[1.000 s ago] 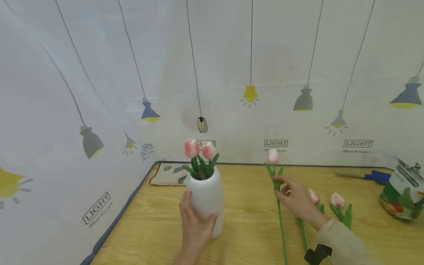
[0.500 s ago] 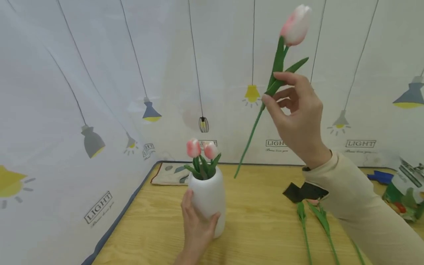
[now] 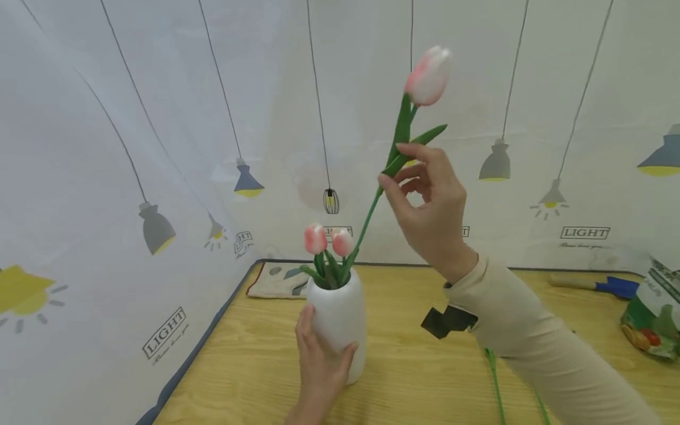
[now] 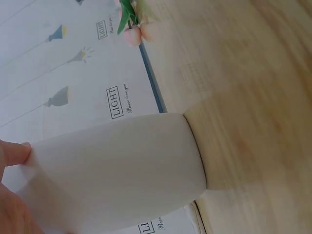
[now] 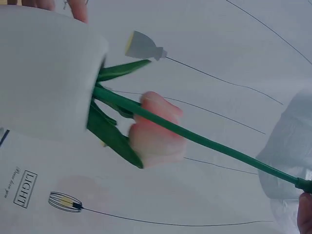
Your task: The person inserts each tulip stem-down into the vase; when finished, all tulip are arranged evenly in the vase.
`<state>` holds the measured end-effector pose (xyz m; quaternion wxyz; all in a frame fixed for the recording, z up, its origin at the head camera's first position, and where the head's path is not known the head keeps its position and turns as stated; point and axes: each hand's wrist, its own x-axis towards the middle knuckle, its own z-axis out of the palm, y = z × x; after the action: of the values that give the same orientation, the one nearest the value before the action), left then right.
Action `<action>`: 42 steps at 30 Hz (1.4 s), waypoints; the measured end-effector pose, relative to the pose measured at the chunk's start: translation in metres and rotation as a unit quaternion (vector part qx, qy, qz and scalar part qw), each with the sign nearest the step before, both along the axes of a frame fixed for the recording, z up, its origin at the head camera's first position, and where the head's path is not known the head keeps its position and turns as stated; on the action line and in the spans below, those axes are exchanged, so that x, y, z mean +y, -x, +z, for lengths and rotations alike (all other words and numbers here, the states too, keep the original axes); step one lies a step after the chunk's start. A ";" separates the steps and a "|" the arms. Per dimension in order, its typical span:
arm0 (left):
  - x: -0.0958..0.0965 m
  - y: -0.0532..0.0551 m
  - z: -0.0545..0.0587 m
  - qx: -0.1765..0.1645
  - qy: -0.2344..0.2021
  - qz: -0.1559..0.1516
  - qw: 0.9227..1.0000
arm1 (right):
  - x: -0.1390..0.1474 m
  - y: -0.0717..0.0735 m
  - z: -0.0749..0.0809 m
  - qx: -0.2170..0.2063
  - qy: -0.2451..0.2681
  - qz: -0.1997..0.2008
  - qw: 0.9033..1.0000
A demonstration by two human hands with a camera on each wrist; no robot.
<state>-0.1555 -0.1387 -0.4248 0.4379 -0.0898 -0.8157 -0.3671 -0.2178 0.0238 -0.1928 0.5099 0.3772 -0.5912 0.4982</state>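
Your right hand (image 3: 425, 206) is raised above the bench, thumb and fingertips pinching the green stem of a long artificial pink tulip (image 3: 404, 127) just below its leaves; the bloom stands high against the wall, and the stem slants down and to the left until its lower end meets the mouth of the white ceramic bottle-shaped vase (image 3: 340, 316). In the right wrist view that stem (image 5: 195, 136) runs straight into the vase opening beside the two short pink tulips (image 3: 328, 241) already standing there. Your left hand (image 3: 322, 369) grips the near side of the vase, fingers wrapped around its lower body, thumb on its left flank, and the vase stands upright on the light wooden bench (image 3: 414, 378) near the left far corner. Behind the vase, a patterned cloth mat (image 3: 273, 280) lies against the wall. To the right, green stems (image 3: 496, 383) lie on the bench partly hidden by your beige sleeve (image 3: 536, 348). Farther right sit a blue-handled tool (image 3: 611, 285) and a green printed packet (image 3: 653, 313) at the edge.
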 end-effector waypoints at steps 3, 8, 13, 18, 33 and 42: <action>0.000 0.001 0.000 0.008 0.009 0.000 1.000 | -0.006 0.003 -0.017 0.004 -0.044 -0.003 0.999; -0.001 0.003 0.001 0.043 0.032 0.007 0.999 | -0.017 0.003 -0.046 0.006 -0.111 0.019 0.994; -0.002 0.002 0.001 0.049 0.039 0.016 0.998 | -0.030 0.001 -0.072 -0.027 -0.186 0.049 0.981; -0.001 0.002 0.001 0.036 0.036 0.008 0.999 | -0.038 0.003 -0.094 -0.085 -0.259 0.065 0.960; -0.003 0.000 0.002 0.048 0.044 -0.005 0.998 | -0.035 -0.004 -0.107 -0.137 -0.399 0.037 0.906; -0.001 0.003 0.000 0.051 0.035 0.010 0.998 | 0.023 -0.004 -0.113 -0.111 -0.265 0.047 0.957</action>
<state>-0.1588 -0.1396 -0.4248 0.4791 -0.1153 -0.8057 -0.3287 -0.2137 0.0470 -0.3055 0.2988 0.4684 -0.7367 0.3855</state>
